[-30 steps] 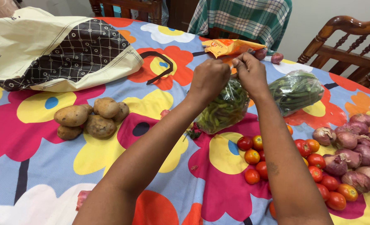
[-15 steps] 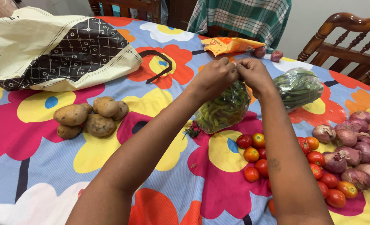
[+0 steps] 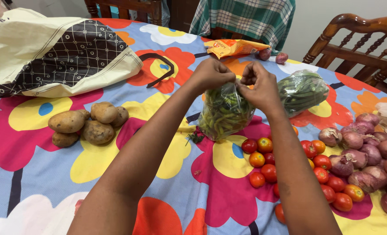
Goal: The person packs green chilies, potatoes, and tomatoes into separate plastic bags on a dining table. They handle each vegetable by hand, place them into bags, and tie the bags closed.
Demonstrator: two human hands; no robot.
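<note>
Both my hands pinch the top of a clear plastic bag of green chillies that stands on the flowered tablecloth. My left hand grips the bag's mouth on the left side. My right hand grips it on the right, fingers closed on the plastic. A second clear bag of green vegetables lies just right of my right hand.
Several potatoes lie at the left. A cream and black cloth bag lies at the back left. Tomatoes and red onions are spread at the right. An orange packet lies at the back. Wooden chairs stand behind the table.
My hands have shifted slightly toward me with the bag's top, and the bag of chillies now stands more upright beneath them.
</note>
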